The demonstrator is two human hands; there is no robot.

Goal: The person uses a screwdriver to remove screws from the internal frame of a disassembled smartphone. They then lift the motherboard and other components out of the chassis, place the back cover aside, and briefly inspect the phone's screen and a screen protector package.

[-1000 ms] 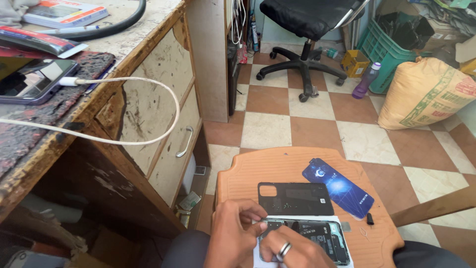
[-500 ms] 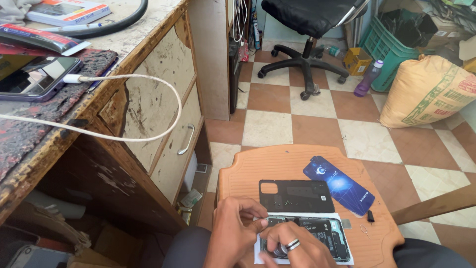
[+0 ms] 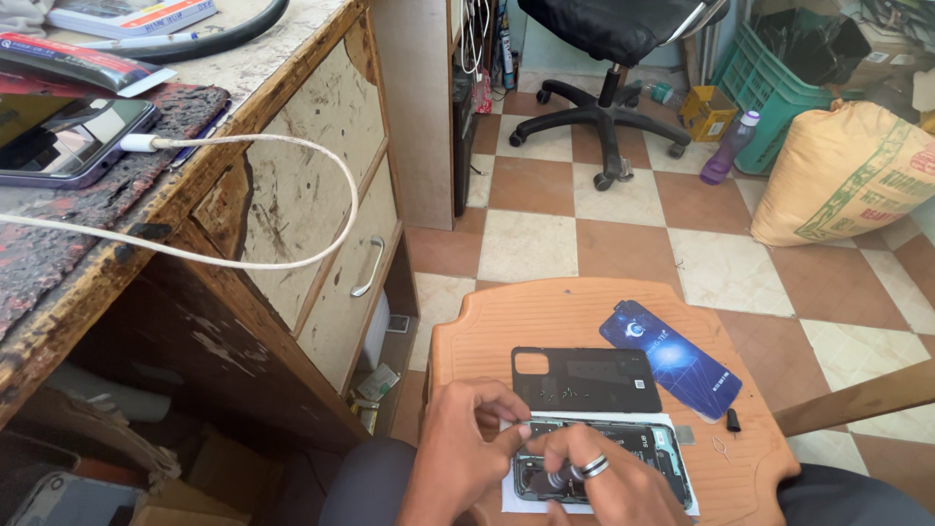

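View from a head-worn camera, looking down at 2 bare hands working low in the picture on an opened phone [image 3: 623, 458]. The phone lies face down with its back removed and its circuitry showing, directly under both hands, on a sheet of white paper [image 3: 687, 502]. The paper likely gives small parts a pale ground to show against.

The left hand [image 3: 466, 443] rests at the phone's left edge with fingers curled and fingertips pressing down, probably steadying it. The right hand [image 3: 609, 482], wearing a ring, is closed in a pinch on a small dark tool or part; what it is cannot be told.

All this sits on a round orange stool top [image 3: 584, 312] that serves as a workbench. Just beyond the fingertips lies the removed black back cover [image 3: 584, 378], inner side up, set within easy reach. To the right of that lies a blue patterned panel [image 3: 672, 358]. Further right of the hands are a small black cap [image 3: 733, 420] and a thin metal pin [image 3: 721, 448], both kept apart from the phone.

Far to the left of the hands stands a worn wooden desk [image 3: 312, 224], where another phone [image 3: 68, 136] lies with a white cable [image 3: 292, 156] plugged in.
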